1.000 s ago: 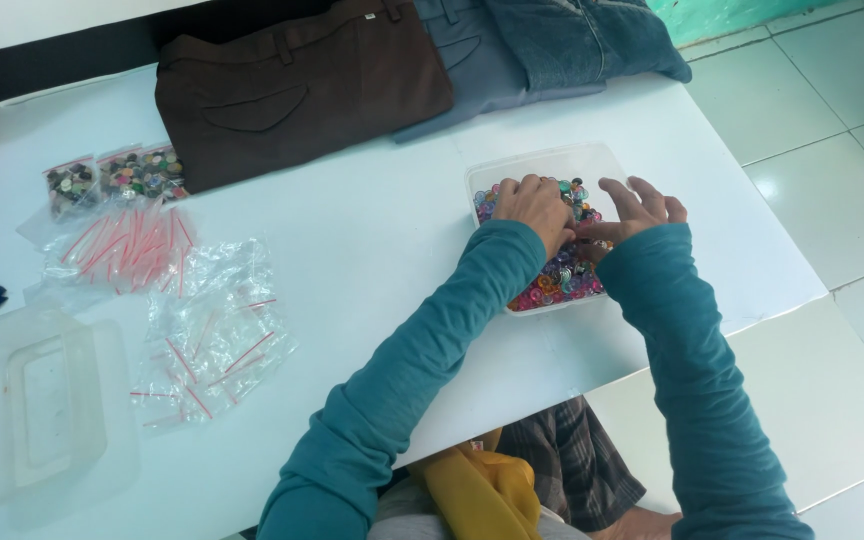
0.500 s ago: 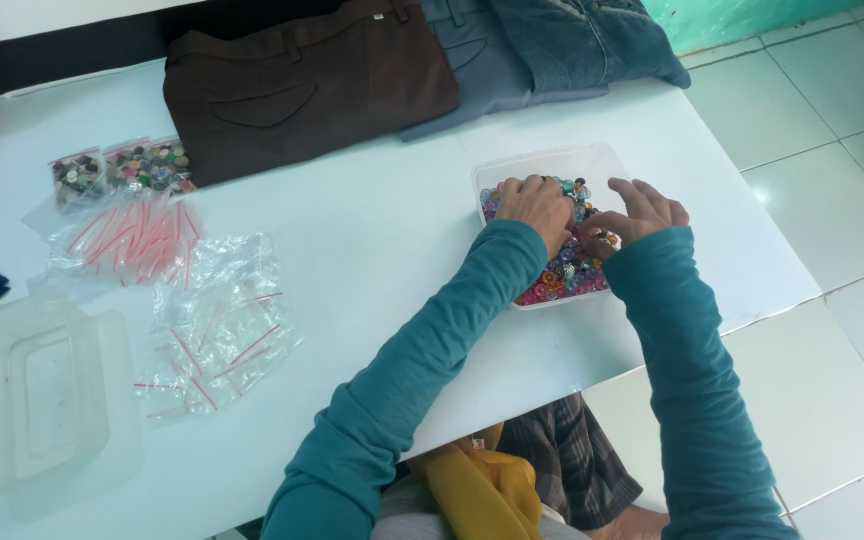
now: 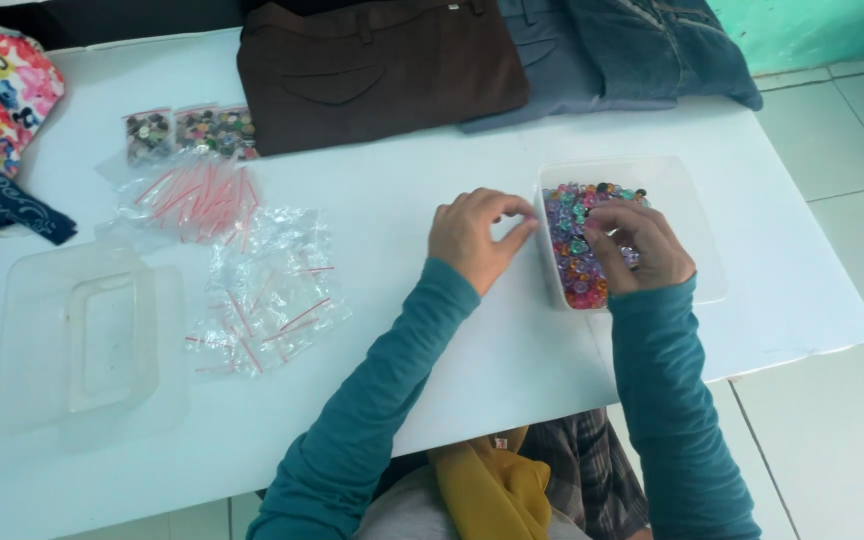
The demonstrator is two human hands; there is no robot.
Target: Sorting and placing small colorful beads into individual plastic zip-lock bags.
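A clear plastic container (image 3: 697, 215) on the white table (image 3: 412, 170) holds a heap of small colourful buttons (image 3: 572, 250). My right hand (image 3: 644, 248) rests over that heap, its fingers curled down into the buttons. My left hand (image 3: 474, 240) lies on the table just left of the container. Its thumb and forefinger are pinched together near the container's left wall; I cannot see anything between them. Both arms wear teal sleeves.
Small clear zip bags (image 3: 267, 290) and more bags with red strips (image 3: 197, 195) lie left of centre. Packets of dark buttons (image 3: 190, 130) sit behind them. A clear lid (image 3: 92, 335) lies at left. Brown trousers (image 3: 377, 65), jeans (image 3: 632, 45) and floral cloth (image 3: 2, 85) line the far edge.
My left hand has come out of the container and now rests on the table beside it with pinched fingers. My right hand stays in the buttons.
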